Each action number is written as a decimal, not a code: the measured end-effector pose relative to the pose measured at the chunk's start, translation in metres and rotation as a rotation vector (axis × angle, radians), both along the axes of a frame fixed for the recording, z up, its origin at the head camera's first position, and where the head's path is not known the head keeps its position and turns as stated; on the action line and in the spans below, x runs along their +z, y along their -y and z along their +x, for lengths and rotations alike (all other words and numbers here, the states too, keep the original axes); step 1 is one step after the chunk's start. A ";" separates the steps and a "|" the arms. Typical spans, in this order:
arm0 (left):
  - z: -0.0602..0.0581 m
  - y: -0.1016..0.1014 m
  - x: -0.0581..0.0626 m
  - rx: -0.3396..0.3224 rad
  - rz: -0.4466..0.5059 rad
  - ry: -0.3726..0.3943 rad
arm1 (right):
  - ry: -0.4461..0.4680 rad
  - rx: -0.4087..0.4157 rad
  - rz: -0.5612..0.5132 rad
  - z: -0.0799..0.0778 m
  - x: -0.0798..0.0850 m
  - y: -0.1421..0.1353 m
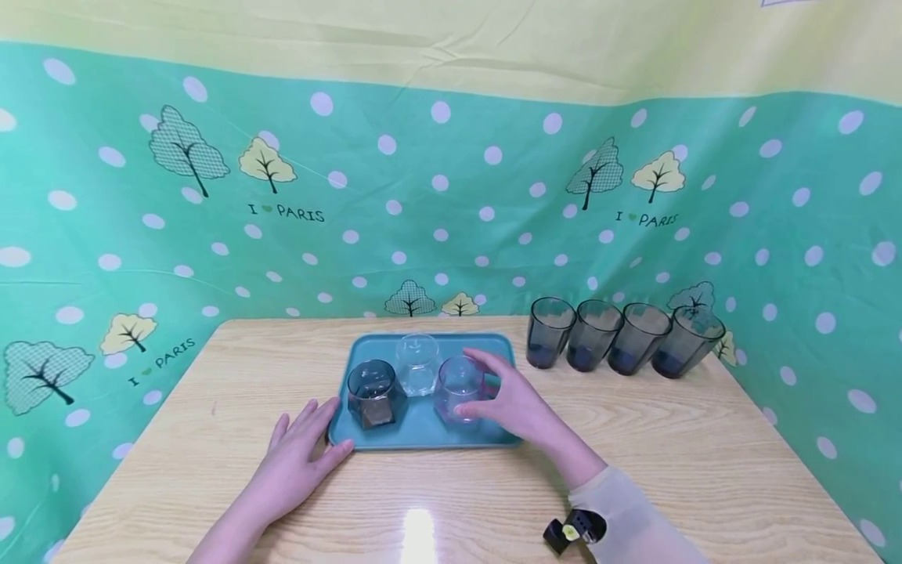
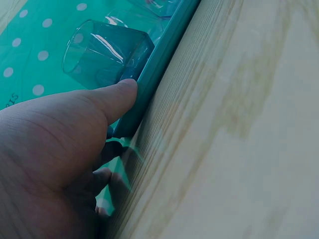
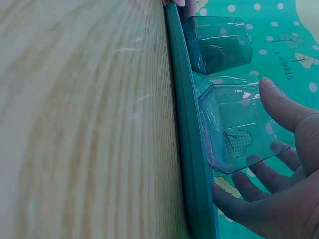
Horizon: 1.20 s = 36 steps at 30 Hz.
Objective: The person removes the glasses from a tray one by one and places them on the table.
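A faintly pink clear glass [image 1: 461, 385] stands on the right part of a blue tray [image 1: 430, 437]. My right hand [image 1: 517, 399] holds it, thumb in front and fingers round the far side. In the right wrist view, the thumb of my right hand [image 3: 304, 149] lies by the glass's [image 3: 234, 129] upper part. A dark grey glass [image 1: 373, 394] stands on the tray's left part, and a colourless glass [image 1: 418, 364] behind, between the two. My left hand [image 1: 292, 466] rests at the tray's front left corner, fingers extended, thumb touching the rim in the left wrist view.
Several tall dark tumblers [image 1: 599, 337] stand in a row at the back right of the wooden table [image 1: 437, 501], right of the tray. A green dotted cloth [image 1: 437, 196] hangs behind the table and along its sides.
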<state>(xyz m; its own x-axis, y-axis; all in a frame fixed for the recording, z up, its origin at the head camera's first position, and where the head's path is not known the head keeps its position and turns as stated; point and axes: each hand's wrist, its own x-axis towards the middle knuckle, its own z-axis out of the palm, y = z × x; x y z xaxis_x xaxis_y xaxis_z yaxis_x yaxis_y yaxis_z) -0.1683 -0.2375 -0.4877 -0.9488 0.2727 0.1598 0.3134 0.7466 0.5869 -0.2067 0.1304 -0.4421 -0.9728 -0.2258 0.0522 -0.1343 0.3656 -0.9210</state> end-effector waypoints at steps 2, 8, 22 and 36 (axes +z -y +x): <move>0.000 0.000 0.000 0.000 0.001 0.000 | -0.003 -0.001 0.001 0.000 0.000 0.000; 0.000 0.000 0.000 0.000 0.001 -0.006 | -0.006 0.007 -0.015 0.000 -0.001 -0.001; 0.000 -0.001 0.000 0.004 -0.009 -0.010 | -0.009 0.024 -0.028 -0.002 -0.004 -0.001; 0.000 0.000 -0.001 0.009 -0.012 -0.002 | -0.010 0.042 -0.037 -0.004 -0.006 -0.003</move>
